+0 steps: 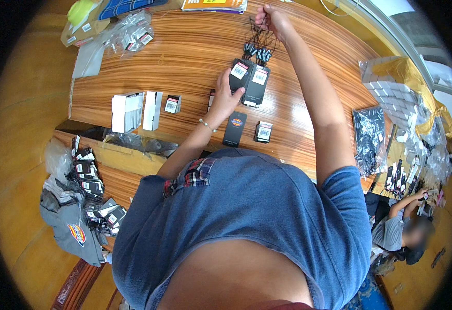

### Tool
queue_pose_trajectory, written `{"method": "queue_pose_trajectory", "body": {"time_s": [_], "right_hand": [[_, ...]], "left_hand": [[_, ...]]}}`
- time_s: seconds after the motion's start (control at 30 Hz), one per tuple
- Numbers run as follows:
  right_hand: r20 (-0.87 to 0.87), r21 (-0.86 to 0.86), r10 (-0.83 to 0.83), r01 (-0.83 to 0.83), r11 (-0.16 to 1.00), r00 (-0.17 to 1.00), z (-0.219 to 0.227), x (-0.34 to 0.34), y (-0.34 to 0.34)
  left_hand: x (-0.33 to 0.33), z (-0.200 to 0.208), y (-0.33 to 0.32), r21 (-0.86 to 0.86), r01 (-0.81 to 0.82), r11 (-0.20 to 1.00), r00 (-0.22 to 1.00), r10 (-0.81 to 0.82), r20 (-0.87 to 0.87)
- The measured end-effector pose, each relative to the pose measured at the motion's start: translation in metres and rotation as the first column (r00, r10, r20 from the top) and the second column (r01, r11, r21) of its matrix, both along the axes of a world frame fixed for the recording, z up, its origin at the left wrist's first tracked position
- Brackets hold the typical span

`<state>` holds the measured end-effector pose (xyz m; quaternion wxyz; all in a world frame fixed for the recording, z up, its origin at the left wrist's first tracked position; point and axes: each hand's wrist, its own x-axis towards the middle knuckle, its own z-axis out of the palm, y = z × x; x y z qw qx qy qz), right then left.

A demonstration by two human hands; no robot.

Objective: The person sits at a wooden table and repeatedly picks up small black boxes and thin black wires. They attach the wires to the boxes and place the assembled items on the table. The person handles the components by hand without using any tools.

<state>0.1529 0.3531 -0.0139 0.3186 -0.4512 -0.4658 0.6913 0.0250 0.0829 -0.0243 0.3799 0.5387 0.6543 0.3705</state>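
Note:
Two side-by-side stacks of black hang tags lie on the wood-grain table (184, 46), each with a white barcode sticker on top. My left hand (227, 94) is closed around the left stack (239, 80), its thumb along the lower edge. The right stack (257, 89) touches it. From the far ends of both run black strings (260, 36) with small light-coloured pieces. Beyond them my right hand (274, 21) has its fingers curled at the string ends, closed on them. Nearer me lie a single black tag (232, 133) and a small stack of stickered labels (264, 132).
Left of my hands stand white card stacks (127, 113) and a small label pile (172, 104). Plastic bags (133, 33) lie far left, tag bundles (89, 173) lower left. At right are a bag of black items (369, 137) and a wrapped white pile (391, 82). Another person (391, 227) sits lower right.

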Motion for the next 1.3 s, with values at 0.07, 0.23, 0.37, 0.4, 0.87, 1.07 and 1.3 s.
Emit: {"method": "queue_pose_trajectory", "body": {"time_s": [0.07,0.23,0.37,0.4,0.87,1.07,1.3], "right_hand": [[0.015,-0.034,-0.018,0.019,0.999,1.0,-0.014,0.001,0.005],[0.163,-0.041,-0.043,0.051,0.998,0.986,-0.011,-0.01,-0.006],[0.188,-0.076,-0.072,0.088,0.993,0.98,-0.019,-0.011,-0.005],[0.207,-0.076,-0.065,0.082,0.994,0.976,-0.018,-0.012,-0.005],[0.254,0.581,-0.172,-0.008,0.814,0.952,-0.02,0.06,-0.048],[0.621,0.284,0.198,-0.453,0.845,0.759,0.03,0.095,-0.263],[0.754,0.503,-0.084,-0.49,0.712,0.652,0.005,0.099,-0.325]], "left_hand": [[0.002,0.003,-0.003,-0.044,0.048,0.998,0.997,-0.045,0.055],[-0.001,0.001,-0.008,0.033,0.032,0.999,0.999,-0.031,-0.009],[-0.004,0.026,-0.019,0.085,0.063,0.994,0.985,-0.048,-0.166],[-0.006,0.029,-0.023,0.087,0.067,0.994,0.984,-0.052,-0.169],[-0.025,0.042,-0.069,0.043,0.404,0.914,0.801,-0.33,-0.5],[-0.018,0.036,-0.072,-0.027,0.491,0.871,0.669,-0.397,-0.628],[-0.016,0.023,-0.071,-0.045,0.493,0.869,0.655,-0.405,-0.638]]}}
